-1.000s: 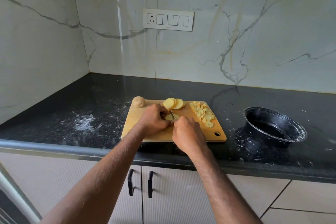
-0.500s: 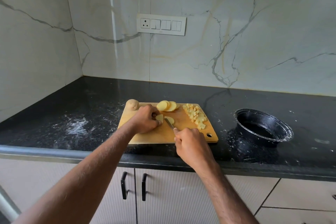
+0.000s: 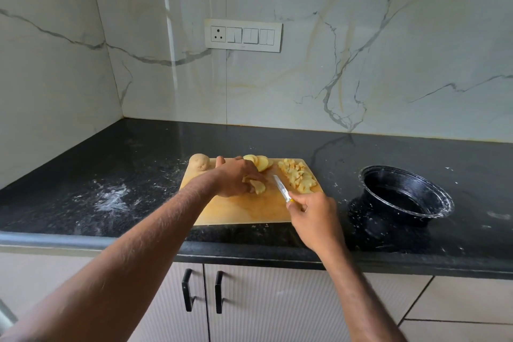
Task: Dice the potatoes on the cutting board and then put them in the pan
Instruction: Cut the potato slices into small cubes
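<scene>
A wooden cutting board (image 3: 244,211) lies on the black counter. My left hand (image 3: 236,178) sits on its middle and pinches a potato slice (image 3: 258,186) against the board. My right hand (image 3: 311,214) grips a small knife (image 3: 281,188) by its yellow handle, the blade raised just right of that slice. Round potato slices (image 3: 262,161) lie at the board's far edge. A heap of diced potato (image 3: 298,178) covers the far right corner. A whole potato (image 3: 199,161) rests at the far left corner. The black pan (image 3: 406,196) stands on the counter to the right of the board.
White powdery smears mark the black counter (image 3: 111,194) left of the board and around the pan. Marble walls close the back and left sides; a switch plate (image 3: 243,35) is on the back wall. Cabinet doors with black handles (image 3: 202,293) are below the counter edge.
My right hand has pulled the knife back and to the right, away from the slice. My left hand has stayed on the slice at the board's middle.
</scene>
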`<action>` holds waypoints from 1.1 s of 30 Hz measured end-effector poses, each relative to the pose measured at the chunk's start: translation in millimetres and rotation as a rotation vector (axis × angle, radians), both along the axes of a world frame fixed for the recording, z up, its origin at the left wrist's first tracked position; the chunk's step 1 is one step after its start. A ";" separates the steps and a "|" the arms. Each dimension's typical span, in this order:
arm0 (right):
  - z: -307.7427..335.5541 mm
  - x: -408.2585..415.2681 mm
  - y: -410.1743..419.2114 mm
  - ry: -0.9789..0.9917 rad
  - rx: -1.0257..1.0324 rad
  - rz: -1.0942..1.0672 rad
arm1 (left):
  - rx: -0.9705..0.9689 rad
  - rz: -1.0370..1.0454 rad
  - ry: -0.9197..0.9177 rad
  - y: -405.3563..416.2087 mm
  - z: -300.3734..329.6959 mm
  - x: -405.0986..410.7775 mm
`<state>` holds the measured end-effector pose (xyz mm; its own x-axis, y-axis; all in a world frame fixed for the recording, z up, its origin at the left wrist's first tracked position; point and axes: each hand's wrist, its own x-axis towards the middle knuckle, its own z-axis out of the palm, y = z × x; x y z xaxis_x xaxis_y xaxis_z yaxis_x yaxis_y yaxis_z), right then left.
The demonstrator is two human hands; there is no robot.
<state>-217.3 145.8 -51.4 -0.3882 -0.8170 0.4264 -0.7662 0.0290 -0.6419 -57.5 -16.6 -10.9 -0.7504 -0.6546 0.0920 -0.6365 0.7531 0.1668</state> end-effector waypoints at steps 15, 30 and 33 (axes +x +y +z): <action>3.4 11.4 -4.5 0.200 0.070 -0.046 | -0.124 0.363 0.249 38.3 -21.4 -17.2; 7.8 37.6 -6.0 0.321 0.032 0.003 | -0.064 0.456 0.439 33.9 -41.2 -17.4; 8.9 39.1 -7.2 0.334 0.051 0.015 | -0.044 0.449 0.464 32.1 -40.8 -17.3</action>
